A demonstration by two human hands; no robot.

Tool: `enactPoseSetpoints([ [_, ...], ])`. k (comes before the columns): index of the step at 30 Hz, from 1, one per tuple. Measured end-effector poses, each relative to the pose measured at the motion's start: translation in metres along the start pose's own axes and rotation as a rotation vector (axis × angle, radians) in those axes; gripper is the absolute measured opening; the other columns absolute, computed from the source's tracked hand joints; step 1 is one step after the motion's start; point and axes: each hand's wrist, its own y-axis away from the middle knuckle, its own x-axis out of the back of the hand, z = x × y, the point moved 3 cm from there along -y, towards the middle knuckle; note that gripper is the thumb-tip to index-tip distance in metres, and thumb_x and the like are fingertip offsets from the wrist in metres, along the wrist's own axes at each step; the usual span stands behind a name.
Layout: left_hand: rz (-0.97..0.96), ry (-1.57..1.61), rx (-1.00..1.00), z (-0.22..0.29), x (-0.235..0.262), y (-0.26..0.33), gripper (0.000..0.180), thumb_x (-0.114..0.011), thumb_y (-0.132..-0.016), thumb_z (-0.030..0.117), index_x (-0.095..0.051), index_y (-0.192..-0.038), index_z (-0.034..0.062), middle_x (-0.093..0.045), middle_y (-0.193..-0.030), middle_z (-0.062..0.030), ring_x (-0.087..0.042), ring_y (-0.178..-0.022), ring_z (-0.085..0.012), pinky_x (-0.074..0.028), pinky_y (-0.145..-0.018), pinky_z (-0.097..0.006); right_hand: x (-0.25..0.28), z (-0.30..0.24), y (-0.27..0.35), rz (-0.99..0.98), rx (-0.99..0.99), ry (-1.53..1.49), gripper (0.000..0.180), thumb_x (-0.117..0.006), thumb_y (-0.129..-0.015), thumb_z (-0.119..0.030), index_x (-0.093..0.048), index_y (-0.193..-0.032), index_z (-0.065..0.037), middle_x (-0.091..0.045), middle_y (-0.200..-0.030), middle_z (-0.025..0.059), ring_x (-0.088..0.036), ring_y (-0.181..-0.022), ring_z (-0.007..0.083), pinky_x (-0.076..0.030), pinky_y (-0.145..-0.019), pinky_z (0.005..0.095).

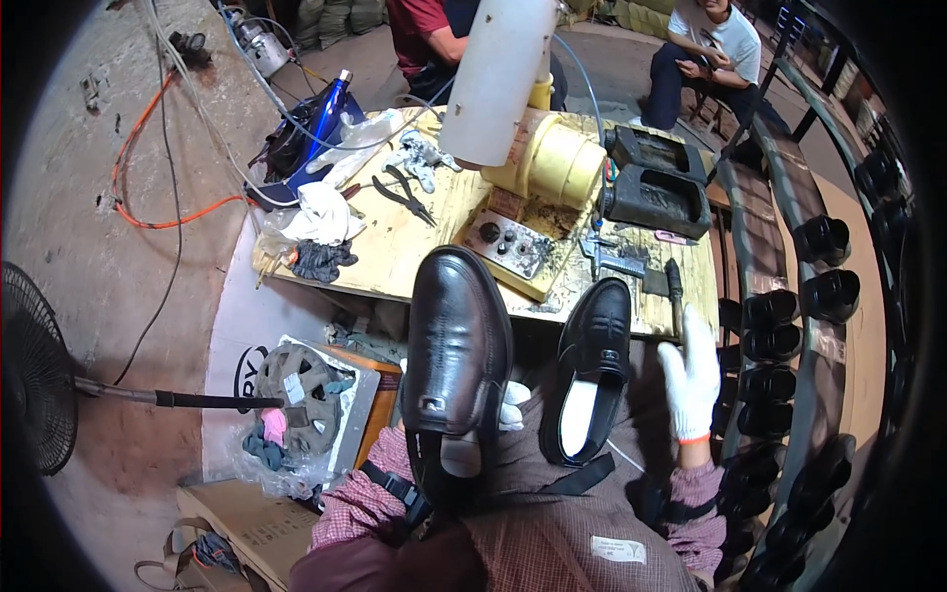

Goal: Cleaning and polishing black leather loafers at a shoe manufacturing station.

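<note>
A dark, glossy slip-on shoe (456, 340) is raised close in front of me, its toe away from me. My left hand (514, 406), in a white glove, holds it from behind; the shoe covers most of the hand. To its right, a second black loafer (598, 340) with a pale insole appears to lie over my lap, toe toward the bench. Beyond that loafer's right side is my right hand (693, 380), also white-gloved. Its fingers are apart, with nothing in them, and a small gap separates it from the loafer.
Ahead stands a yellow workbench (380, 259) with a yellow machine (552, 163), pliers (404, 197) and black trays (656, 202). Racks of black shoes (772, 326) line my right. A fan (35, 370) and an open box (367, 405) are left. Two people sit beyond the bench.
</note>
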Motion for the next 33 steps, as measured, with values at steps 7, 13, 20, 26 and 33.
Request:
enactPoseSetpoints([
  [7,0.399,-0.447,0.123,0.000,0.021,0.023,0.075,-0.052,-0.105,0.047,-0.036,-0.148,-0.0137,-0.053,-0.136,-0.0337,-0.063,-0.118,-0.0448,-0.050,-0.106,-0.059,-0.008,-0.040,0.053,-0.236,-0.126,-0.356,0.075,-0.077,-0.089,-0.021,-0.044,-0.154,-0.001,-0.053,-0.150,0.0222,-0.055,-0.135,0.0356,-0.044,-0.113,0.0402],
  [13,0.408,0.029,0.135,0.005,0.011,0.014,0.070,-0.051,-0.106,0.042,-0.036,-0.148,-0.0120,-0.057,-0.128,-0.0295,-0.064,-0.113,-0.0446,-0.053,-0.102,-0.057,0.017,-0.064,0.058,-0.273,0.046,-0.230,0.075,-0.080,-0.086,-0.029,-0.050,-0.148,0.003,-0.054,-0.147,0.0267,-0.056,-0.134,0.0400,-0.045,-0.112,0.0436],
  [20,0.327,0.244,0.123,0.018,-0.028,-0.013,0.063,-0.051,-0.107,0.037,-0.042,-0.145,-0.0114,-0.059,-0.130,-0.0231,-0.066,-0.110,-0.0339,-0.052,-0.107,-0.050,0.042,-0.107,0.055,-0.644,0.422,-0.060,0.064,-0.080,-0.079,-0.032,-0.062,-0.137,-0.010,-0.062,-0.137,0.0190,-0.069,-0.085,0.0292,-0.054,-0.076,0.0383],
  [26,0.287,-0.148,-0.386,0.052,-0.008,-0.049,0.060,-0.055,-0.105,0.036,-0.043,-0.145,-0.0070,-0.061,-0.123,-0.0187,-0.061,-0.116,-0.0336,-0.049,-0.097,-0.050,0.027,-0.106,0.058,-0.756,0.463,0.000,0.070,-0.081,-0.078,-0.031,-0.059,-0.141,-0.013,-0.062,-0.137,0.0174,-0.069,-0.087,0.0262,-0.054,-0.078,0.0381],
  [33,0.199,-0.098,-0.475,0.077,-0.005,-0.078,0.059,-0.052,-0.106,0.041,-0.041,-0.153,0.0057,-0.051,-0.147,-0.0164,-0.054,-0.129,-0.0282,-0.044,-0.099,-0.045,0.019,-0.102,0.059,-0.742,0.460,0.055,0.064,-0.083,-0.076,-0.036,-0.065,-0.130,-0.009,-0.066,-0.126,0.0159,-0.068,-0.087,0.0290,-0.055,-0.077,0.0406],
])
